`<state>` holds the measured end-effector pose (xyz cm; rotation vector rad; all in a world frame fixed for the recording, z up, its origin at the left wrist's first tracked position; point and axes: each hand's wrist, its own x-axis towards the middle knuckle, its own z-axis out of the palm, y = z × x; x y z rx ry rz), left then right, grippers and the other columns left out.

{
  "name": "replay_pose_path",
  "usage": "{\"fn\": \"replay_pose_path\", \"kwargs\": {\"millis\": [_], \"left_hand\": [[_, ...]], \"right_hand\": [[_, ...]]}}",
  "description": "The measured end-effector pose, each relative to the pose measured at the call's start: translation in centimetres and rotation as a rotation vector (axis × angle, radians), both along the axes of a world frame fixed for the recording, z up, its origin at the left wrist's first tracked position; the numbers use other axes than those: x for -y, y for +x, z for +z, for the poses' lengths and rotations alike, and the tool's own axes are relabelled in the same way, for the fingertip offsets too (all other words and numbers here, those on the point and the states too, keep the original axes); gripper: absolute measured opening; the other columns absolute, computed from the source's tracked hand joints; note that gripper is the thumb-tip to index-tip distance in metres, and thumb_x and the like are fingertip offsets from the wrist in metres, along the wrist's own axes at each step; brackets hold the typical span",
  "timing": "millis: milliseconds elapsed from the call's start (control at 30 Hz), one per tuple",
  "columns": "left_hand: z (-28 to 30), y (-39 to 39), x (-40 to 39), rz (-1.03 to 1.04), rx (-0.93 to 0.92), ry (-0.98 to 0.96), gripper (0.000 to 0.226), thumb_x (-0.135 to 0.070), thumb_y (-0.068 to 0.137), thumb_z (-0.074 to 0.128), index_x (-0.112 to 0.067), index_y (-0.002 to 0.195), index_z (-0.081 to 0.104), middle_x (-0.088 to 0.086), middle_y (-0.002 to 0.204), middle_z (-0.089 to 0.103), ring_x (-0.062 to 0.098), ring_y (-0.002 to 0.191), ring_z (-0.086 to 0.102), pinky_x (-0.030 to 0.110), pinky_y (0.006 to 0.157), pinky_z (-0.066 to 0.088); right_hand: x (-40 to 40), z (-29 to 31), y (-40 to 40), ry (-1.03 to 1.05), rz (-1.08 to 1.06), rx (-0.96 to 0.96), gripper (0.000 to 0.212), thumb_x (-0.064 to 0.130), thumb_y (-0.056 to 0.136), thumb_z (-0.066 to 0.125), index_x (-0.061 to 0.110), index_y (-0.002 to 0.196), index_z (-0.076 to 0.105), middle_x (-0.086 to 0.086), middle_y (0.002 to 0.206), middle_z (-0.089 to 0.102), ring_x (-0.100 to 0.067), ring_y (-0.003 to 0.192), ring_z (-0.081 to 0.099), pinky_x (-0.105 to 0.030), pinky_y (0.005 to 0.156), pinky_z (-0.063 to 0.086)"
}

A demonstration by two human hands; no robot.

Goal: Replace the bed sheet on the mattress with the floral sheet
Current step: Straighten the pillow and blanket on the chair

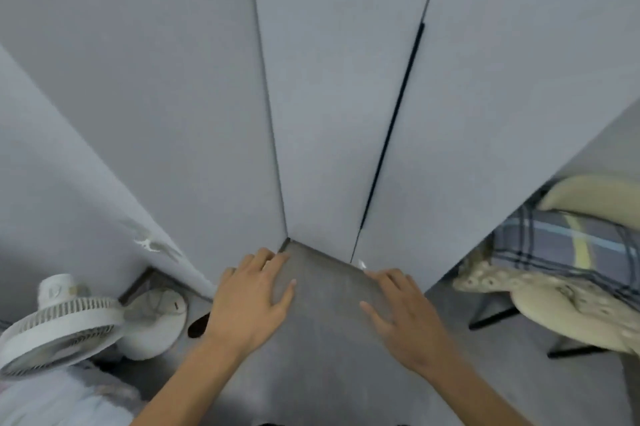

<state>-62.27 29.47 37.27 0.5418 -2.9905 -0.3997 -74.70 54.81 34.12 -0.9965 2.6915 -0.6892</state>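
Here left hand (250, 301) and right hand (403, 313) hover released, fingers spread, above the grey floor (325, 339)

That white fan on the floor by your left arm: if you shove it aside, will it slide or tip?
The white fan would probably tip before sliding: its wide grille head looks tilted over a smaller round base. It appears to be plastic, so likely light for its size. The grille slats look thin, so pushing at the base seems safer. Both hands, left hand and right hand, are free.
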Motion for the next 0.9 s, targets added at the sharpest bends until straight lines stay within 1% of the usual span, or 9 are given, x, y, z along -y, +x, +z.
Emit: {"fn": "replay_pose_path", "kwargs": {"millis": [33,100,200,300,400,500,667,733,900], "left_hand": [[0.0,-2.0,-3.0,-0.058,0.008,-0.014,0.056,-0.060,0.096,0.034,-0.033,0.140,0.055,-0.011,0.124,0.058,0.018,0.109,0.059,0.038,0.082,0.047],[-0.1,-4.0,-6.4,-0.107,0.015,-0.017,0.057,-0.060,0.097,0.034,-0.034,0.144,0.053,-0.012,0.129,0.057,0.016,0.113,0.057,0.036,0.083,0.043],[-0.1,-8.3,-15.2,-0.209,0.026,0.005,0.060,-0.061,0.096,0.032,-0.032,0.144,0.054,-0.010,0.131,0.058,0.017,0.118,0.056,0.038,0.087,0.047],[-0.3,-12.2,-24.0,-0.314,0.032,0.028,0.061,-0.061,0.094,0.032,-0.031,0.141,0.057,-0.009,0.125,0.061,0.020,0.112,0.059,0.040,0.086,0.051],[-0.6,-16.4,-32.6,-0.424,0.028,0.014,0.062,-0.060,0.094,0.032,-0.030,0.143,0.055,-0.009,0.125,0.060,0.021,0.111,0.059,0.041,0.084,0.052],[-0.6,-20.3,-40.3,-0.518,0.031,-0.006,0.062,-0.059,0.094,0.033,-0.030,0.146,0.052,-0.009,0.126,0.059,0.021,0.111,0.059,0.042,0.084,0.051],[-0.9,-25.8,-49.0,-0.621,0.029,-0.017,0.059,-0.058,0.094,0.034,-0.027,0.139,0.058,-0.008,0.120,0.061,0.022,0.106,0.061,0.040,0.079,0.051],[-1.6,-28.3,-50.9,-0.645,0.021,-0.017,0.058,-0.058,0.094,0.036,-0.026,0.136,0.060,-0.007,0.119,0.062,0.022,0.103,0.061,0.038,0.077,0.050],[-3.7,-34.8,-54.4,-0.673,0.038,0.031,0.054,-0.056,0.093,0.041,-0.027,0.134,0.059,-0.009,0.115,0.061,0.019,0.098,0.061,0.036,0.073,0.051]], "right_hand": [[-3.9,0.0,-0.4,0.009,-0.063,0.005,0.061,0.067,0.094,0.036,0.037,0.147,0.042,0.017,0.133,0.042,-0.008,0.125,0.042,-0.032,0.106,0.045],[-7.9,-0.2,-0.7,0.026,-0.117,0.000,0.061,0.066,0.094,0.039,0.036,0.147,0.043,0.017,0.135,0.041,-0.007,0.126,0.042,-0.028,0.107,0.043],[-17.6,0.3,-2.0,0.033,-0.236,0.019,0.065,0.067,0.093,0.041,0.035,0.149,0.042,0.018,0.139,0.040,-0.007,0.128,0.040,-0.029,0.109,0.042],[-26.8,1.0,-2.5,0.031,-0.360,0.039,0.069,0.070,0.091,0.036,0.037,0.152,0.040,0.018,0.141,0.038,-0.008,0.131,0.038,-0.030,0.110,0.042],[-35.8,1.5,-3.0,0.052,-0.461,0.050,0.063,0.066,0.096,0.044,0.040,0.153,0.035,0.020,0.144,0.034,-0.007,0.134,0.035,-0.029,0.107,0.042],[-43.3,1.5,-4.1,0.045,-0.539,0.085,0.062,0.063,0.099,0.045,0.038,0.155,0.034,0.018,0.147,0.033,-0.010,0.137,0.033,-0.027,0.108,0.038],[-51.0,1.1,-8.2,-0.023,-0.645,0.122,0.066,0.067,0.097,0.042,0.036,0.155,0.035,0.015,0.150,0.035,-0.012,0.140,0.034,-0.035,0.112,0.039],[-52.7,0.6,-10.6,-0.047,-0.668,0.117,0.069,0.071,0.095,0.037,0.035,0.154,0.036,0.014,0.151,0.037,-0.014,0.141,0.034,-0.038,0.113,0.038],[-56.3,-1.2,-17.1,-0.046,-0.716,0.130,0.073,0.074,0.094,0.033,0.034,0.154,0.038,0.011,0.153,0.037,-0.013,0.142,0.035,-0.037,0.115,0.038]]}}
